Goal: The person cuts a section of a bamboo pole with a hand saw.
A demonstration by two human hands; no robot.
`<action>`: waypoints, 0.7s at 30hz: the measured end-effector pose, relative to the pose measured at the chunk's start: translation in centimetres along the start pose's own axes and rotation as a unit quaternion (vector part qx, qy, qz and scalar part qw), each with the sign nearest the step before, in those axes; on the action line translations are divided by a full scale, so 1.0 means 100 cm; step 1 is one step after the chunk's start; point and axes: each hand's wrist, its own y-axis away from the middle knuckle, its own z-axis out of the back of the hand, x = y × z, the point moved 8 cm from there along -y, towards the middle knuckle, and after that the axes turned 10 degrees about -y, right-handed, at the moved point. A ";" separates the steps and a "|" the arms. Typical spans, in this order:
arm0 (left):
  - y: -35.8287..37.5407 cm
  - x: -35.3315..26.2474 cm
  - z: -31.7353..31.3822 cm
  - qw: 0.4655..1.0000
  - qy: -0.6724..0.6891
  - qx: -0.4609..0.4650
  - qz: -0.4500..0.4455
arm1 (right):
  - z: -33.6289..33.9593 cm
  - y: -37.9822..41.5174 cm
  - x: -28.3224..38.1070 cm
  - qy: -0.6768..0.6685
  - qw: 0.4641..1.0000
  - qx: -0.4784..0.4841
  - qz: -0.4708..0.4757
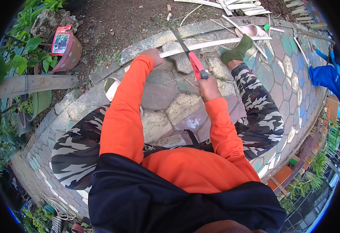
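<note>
My left hand (pixel 152 56) is closed around the left end of a long pale bamboo strip (pixel 220 42), which runs to the right across the stone edging. In my right hand (pixel 209 89) is the grip of a handsaw (pixel 195 62) with a red and dark handle. Its dark blade points forward and crosses over the strip a short way right of my left hand. At the strip's other side, my foot in a green sock (pixel 238 51) overlaps it in this view.
Pale slippers lie on the ground, one (pixel 252 30) beyond the sock and another (pixel 111 88) left of my left forearm. Split bamboo pieces (pixel 245 7) are heaped on the soil ahead. A pink flowerpot (pixel 71 52) stands at left above a bamboo pole (pixel 38 86). Someone in blue (pixel 327 79) is at far right.
</note>
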 end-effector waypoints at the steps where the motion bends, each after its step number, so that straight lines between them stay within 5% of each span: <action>1: 0.006 -0.002 0.000 1.000 -0.009 -0.012 -0.001 | 0.006 0.010 0.001 0.038 0.999 -0.005 0.011; 6: 0.014 -0.004 -0.008 0.999 -0.006 -0.031 -0.002 | 0.029 0.058 -0.010 0.082 0.996 -0.008 -0.034; 13: 0.002 0.000 0.003 0.999 -0.013 -0.040 0.004 | -0.006 -0.006 0.021 0.134 0.986 -0.056 0.082; 20: 0.008 -0.003 -0.001 1.000 -0.014 -0.007 0.012 | 0.035 0.067 0.004 0.019 0.996 -0.002 -0.084; 21: 0.009 -0.007 -0.003 1.000 -0.015 -0.006 0.010 | 0.031 0.050 -0.001 0.059 0.998 0.003 -0.027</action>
